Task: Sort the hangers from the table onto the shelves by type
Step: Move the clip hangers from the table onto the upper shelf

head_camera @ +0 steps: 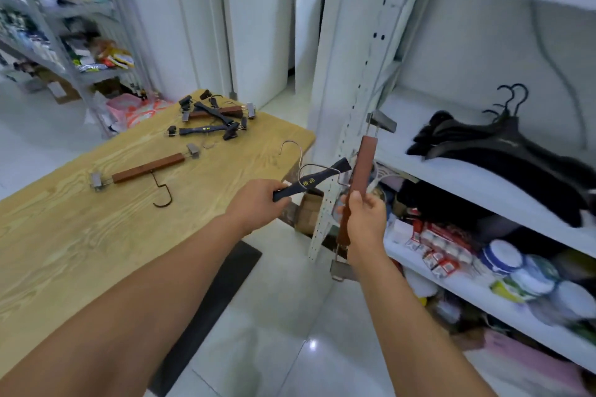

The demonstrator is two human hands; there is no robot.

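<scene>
My left hand (258, 200) grips a black clip hanger (311, 180) with yellow lettering, its metal hook curving above. My right hand (362, 214) holds a brown wooden clip hanger (361, 164) upright, metal clips at its top and bottom, beside the white shelf post (342, 138). On the wooden table (96, 235) lies another brown wooden clip hanger (146, 167), and a pile of black and wooden clip hangers (214, 118) sits at the far end. Black coat hangers (483, 142) are stacked on the white shelf (451, 177) to the right.
The lower shelves hold packets (435, 245), jars (516, 271) and dark cloth. A grey rack (64, 26) full of goods stands at the back left, with bags on the floor by it. A white door (258, 26) lies beyond the table, and a dark mat (209, 309) lies beside it.
</scene>
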